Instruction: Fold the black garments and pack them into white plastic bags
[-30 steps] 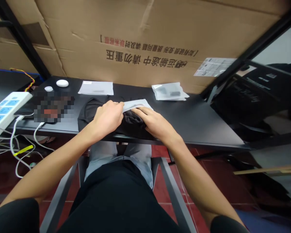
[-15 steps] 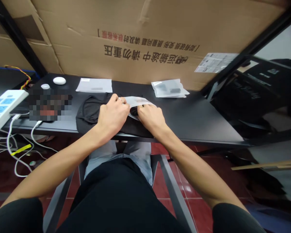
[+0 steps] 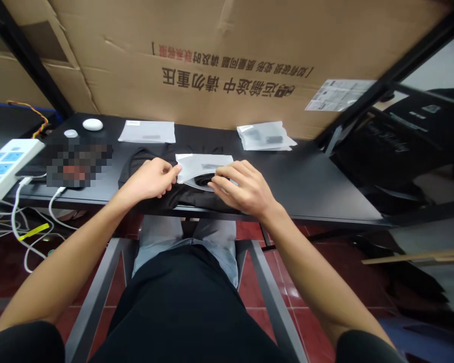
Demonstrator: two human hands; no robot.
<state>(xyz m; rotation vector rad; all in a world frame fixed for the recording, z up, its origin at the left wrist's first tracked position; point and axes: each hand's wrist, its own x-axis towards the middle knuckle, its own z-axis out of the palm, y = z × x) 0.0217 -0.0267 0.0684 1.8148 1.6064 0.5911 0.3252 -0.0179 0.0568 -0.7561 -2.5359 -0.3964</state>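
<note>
A frosted plastic bag (image 3: 196,164) with a white label lies in front of me, its near side gaping. Inside the opening shows a dark rolled or coiled item (image 3: 203,179), of a kind I cannot make out. Thumb and fingers of my left hand (image 3: 153,179) pinch the bag's left edge. At the right end, my right hand (image 3: 245,189) has bent fingers closed on the bag's open lip, close to the dark item. Beneath the bag spreads a black cloth bag or garment (image 3: 136,160), partly covered by both hands.
Two more frosted bags, one at left (image 3: 147,132) and one at right (image 3: 267,136), lie along the desk's back. A large cardboard box (image 3: 227,30) stands behind. At left are a white power strip (image 3: 13,159), cables, a white oval case (image 3: 93,124) and a blurred-out patch.
The bag now lies flatter and shows more of its face. My left hand has shifted left to its edge, and my right hand has drawn back out of the opening to the right.
</note>
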